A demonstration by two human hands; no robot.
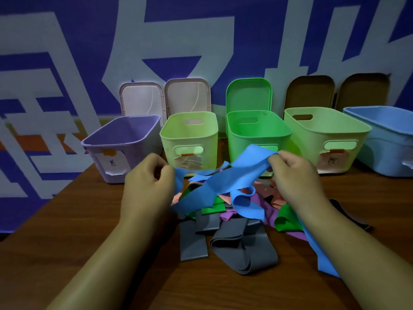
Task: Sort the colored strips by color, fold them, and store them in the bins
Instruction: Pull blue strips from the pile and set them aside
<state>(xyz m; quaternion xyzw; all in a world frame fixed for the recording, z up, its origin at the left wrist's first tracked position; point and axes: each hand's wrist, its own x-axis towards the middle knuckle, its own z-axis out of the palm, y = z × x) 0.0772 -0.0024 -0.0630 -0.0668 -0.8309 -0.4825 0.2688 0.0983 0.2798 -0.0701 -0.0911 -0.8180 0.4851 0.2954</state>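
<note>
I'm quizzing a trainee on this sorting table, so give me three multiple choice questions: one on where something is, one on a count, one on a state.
1. Where is the blue bin in the row?
A. Far right
B. Far left
C. Middle

2. How many bins stand along the wall?
A. Three
B. Five
C. Seven

3. What is the state of the blue strip?
A. Folded inside a bin
B. Lying flat alone on the table
C. Held up between both hands over the pile

Answers:
1. A, it stands past the pale green bin at the right edge.
2. B, purple, pale green, green, pale green and blue.
3. C, the left hand and right hand each pinch it.
</note>
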